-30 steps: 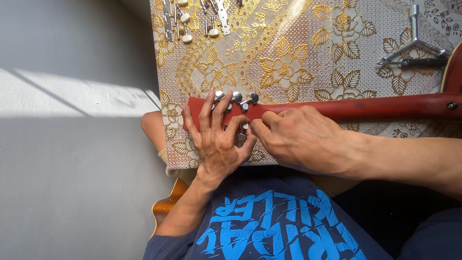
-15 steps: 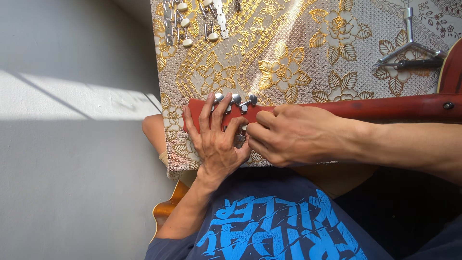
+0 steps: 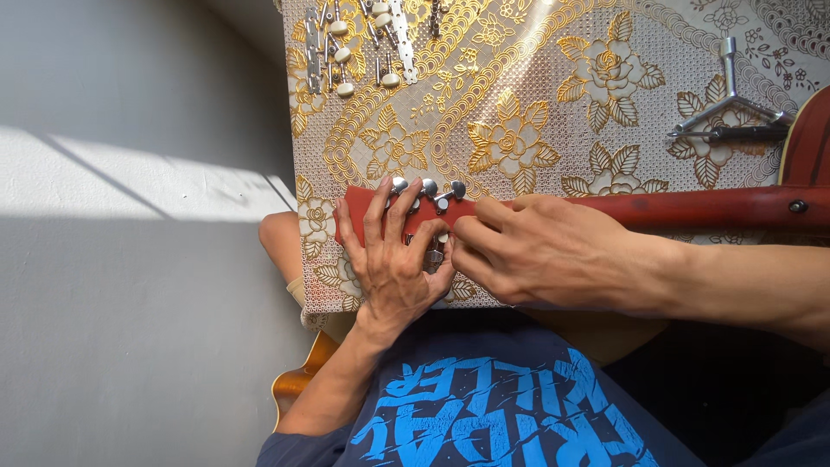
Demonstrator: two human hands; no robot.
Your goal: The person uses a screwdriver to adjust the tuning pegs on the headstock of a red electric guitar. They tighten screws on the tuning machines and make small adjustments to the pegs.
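Gold-flowered tablecloth [image 3: 519, 104] supports the red headstock [image 3: 367, 207]: your left hand [image 3: 393, 264] clamps it; your right hand [image 3: 536, 255] fingers pinch a tuning peg [image 3: 435, 256]. Seat it squarely.

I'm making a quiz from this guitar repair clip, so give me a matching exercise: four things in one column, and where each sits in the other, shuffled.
Things:
1. left hand
2. right hand
3. three-armed metal wrench
4. loose tuning pegs

Places:
A. top left of the tablecloth
B. fingers spread over the red headstock
C. beside the red neck, fingers at the headstock's near edge
D. right side of the cloth, near the guitar body

Pairs: 1-B, 2-C, 3-D, 4-A
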